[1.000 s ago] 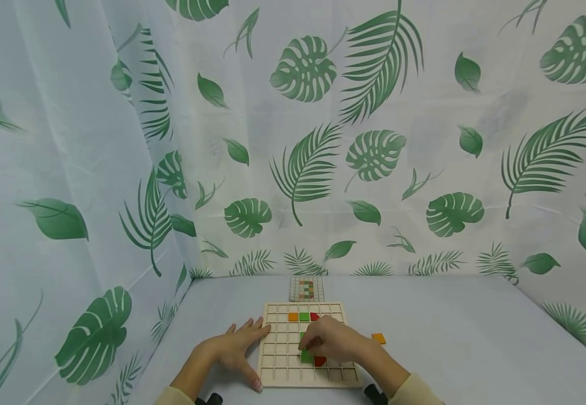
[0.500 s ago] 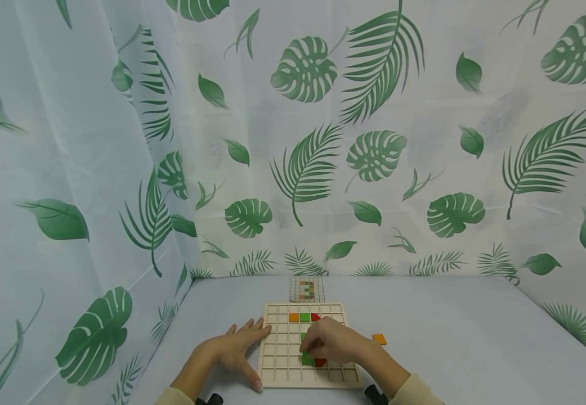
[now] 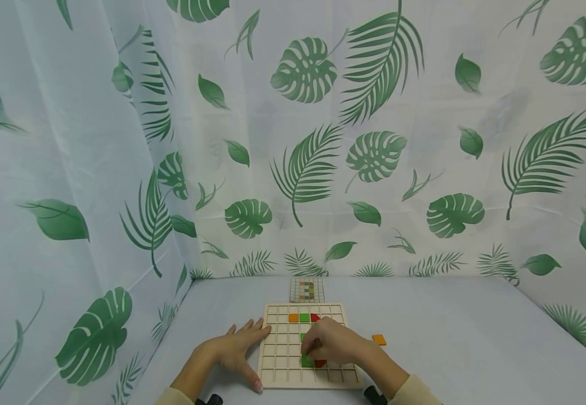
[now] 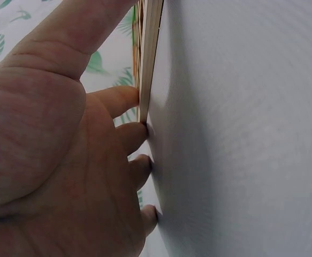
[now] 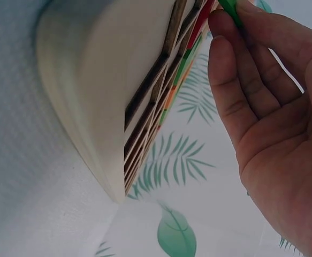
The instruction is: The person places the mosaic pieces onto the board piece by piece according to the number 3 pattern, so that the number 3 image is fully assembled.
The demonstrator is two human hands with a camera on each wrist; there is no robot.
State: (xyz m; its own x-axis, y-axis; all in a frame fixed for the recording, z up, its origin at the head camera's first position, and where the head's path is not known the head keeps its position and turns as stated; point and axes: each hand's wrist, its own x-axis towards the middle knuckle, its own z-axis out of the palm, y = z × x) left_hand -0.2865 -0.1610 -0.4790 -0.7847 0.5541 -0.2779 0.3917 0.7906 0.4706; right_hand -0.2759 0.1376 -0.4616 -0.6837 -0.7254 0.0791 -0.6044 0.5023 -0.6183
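My right hand is over the wooden grid board, pinching a green square tile between thumb and fingers. In the head view that tile shows at the fingertips, beside a red piece in a lower row. Fingers spread, my left hand lies along the board's left edge; its forefinger and thumb touch the frame. An orange tile, a green tile and a red piece fill neighbouring cells in an upper row. The right hand covers part of the middle rows.
Behind the board lies a small pattern card printed with a coloured grid. One loose orange tile rests on the white table to the right. Leaf-print curtains stand at the back and sides.
My right fingertips have shifted slightly toward me with the green tile, now overlapping more of the red piece beside it. The left hand stays where it was.
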